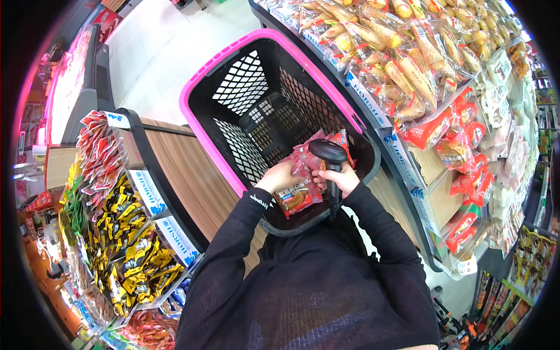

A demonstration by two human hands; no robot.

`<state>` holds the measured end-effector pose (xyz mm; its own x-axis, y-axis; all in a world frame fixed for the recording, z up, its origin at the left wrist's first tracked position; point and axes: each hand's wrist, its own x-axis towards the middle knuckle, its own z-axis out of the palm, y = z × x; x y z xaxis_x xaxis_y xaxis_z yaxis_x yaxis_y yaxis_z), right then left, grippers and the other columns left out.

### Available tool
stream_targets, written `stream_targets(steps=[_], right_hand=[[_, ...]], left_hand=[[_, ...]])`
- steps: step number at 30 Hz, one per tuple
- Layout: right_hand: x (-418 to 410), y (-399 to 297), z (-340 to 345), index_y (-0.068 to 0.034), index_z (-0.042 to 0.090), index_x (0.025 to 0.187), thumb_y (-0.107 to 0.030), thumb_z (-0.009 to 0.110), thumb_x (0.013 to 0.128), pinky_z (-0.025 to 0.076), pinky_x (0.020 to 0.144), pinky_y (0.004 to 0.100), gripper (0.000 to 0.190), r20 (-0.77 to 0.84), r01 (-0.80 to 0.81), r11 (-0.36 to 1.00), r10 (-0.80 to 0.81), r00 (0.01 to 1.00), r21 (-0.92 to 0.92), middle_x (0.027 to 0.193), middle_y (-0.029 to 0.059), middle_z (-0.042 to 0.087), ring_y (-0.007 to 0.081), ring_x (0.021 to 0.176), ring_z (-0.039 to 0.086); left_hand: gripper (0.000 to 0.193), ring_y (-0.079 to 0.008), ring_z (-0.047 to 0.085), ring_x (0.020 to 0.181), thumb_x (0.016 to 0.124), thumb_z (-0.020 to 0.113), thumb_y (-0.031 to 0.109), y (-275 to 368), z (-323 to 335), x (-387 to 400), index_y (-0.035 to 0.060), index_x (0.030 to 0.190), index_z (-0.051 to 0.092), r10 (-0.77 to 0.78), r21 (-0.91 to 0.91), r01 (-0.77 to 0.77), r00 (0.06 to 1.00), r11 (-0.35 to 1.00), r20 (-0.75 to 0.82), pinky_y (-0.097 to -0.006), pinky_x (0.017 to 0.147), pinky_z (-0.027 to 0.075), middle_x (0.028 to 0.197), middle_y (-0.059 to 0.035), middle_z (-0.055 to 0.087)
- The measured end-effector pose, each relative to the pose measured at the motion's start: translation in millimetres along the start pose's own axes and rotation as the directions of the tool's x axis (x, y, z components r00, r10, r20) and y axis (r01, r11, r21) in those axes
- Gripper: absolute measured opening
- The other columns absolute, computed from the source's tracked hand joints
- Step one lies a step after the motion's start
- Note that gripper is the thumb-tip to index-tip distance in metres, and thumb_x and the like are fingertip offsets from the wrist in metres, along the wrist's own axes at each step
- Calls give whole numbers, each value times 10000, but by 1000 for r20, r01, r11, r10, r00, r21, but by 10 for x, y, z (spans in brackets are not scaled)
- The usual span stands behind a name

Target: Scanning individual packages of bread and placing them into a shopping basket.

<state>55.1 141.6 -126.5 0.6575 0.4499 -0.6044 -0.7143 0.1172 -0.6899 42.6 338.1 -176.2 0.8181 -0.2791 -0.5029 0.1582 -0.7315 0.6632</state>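
Note:
A pink-rimmed black shopping basket [191,83] with mesh walls stands before me. Several red, clear-windowed packs of round filled pastries lie at its near end. My left hand [282,176] grips one red pastry pack [299,199], whose printed front faces up. From the other side my right hand [343,178] reaches in, its fingers curled at the edge of the packs. A black upright handle [329,151] with an oval top rises at the basket's near end and partly covers the right hand.
On the right, a display bin holds bagged cone-shaped pastries [385,74] and more red packs [463,144]. The left stand [183,170] has wood-look panels and carries yellow-and-black snack packets [144,262] and red packets [98,153]. Pale floor [175,48] shows beyond the basket.

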Motion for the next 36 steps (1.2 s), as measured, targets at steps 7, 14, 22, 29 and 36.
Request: stream_targets(steps=[7, 14, 22, 29, 36], right_hand=[[-418, -229, -111, -4, 529, 874, -59, 605, 730, 479, 600, 245, 172, 133, 254, 945, -230, 964, -208, 821, 87, 594, 119, 662, 569], [-748, -166, -670, -6, 525, 960, -34, 594, 687, 434, 695, 262, 283, 55, 435, 732, -481, 875, -525, 852, 64, 575, 139, 748, 546], [-634, 184, -1061, -30, 543, 949, -91, 639, 626, 372, 834, 326, 343, -138, 407, 508, -737, 662, -759, 996, 151, 526, 263, 956, 492], [-408, 102, -1157, -15, 518, 966, -95, 647, 627, 380, 812, 315, 372, -97, 459, 505, -743, 663, -731, 1006, 150, 524, 253, 931, 504], [-411, 71, -1112, -20, 527, 937, -111, 645, 634, 433, 722, 313, 337, -62, 395, 434, -733, 678, -810, 861, 134, 583, 248, 808, 569]], left_hand=[[594, -317, 531, 895, 625, 637, 408, 80, -11, -116, -8, 1015, 471, 9, -8, -10, 983, 1000, -184, -369, 755, 423, 965, -211, 540], [460, -297, 476, 998, 710, 578, 188, 30, 61, -621, -36, 1087, 441, 31, -89, -160, 626, 983, -779, -336, 866, 373, 1045, -188, 496], [577, -315, 380, 1099, 740, 557, 157, -592, 711, -1037, -60, 1205, 293, -360, -348, 100, 162, 932, -919, -350, 933, 295, 1152, -221, 398], [458, -218, 496, 963, 784, 497, 118, -649, 901, -862, -22, 1188, 332, -493, -602, -201, 409, 772, -768, -300, 839, 372, 1051, -156, 499], [426, -249, 505, 961, 800, 478, 117, -456, 944, -802, -24, 1180, 348, -483, -510, -144, 186, 848, -856, -308, 837, 373, 1046, -175, 509]])
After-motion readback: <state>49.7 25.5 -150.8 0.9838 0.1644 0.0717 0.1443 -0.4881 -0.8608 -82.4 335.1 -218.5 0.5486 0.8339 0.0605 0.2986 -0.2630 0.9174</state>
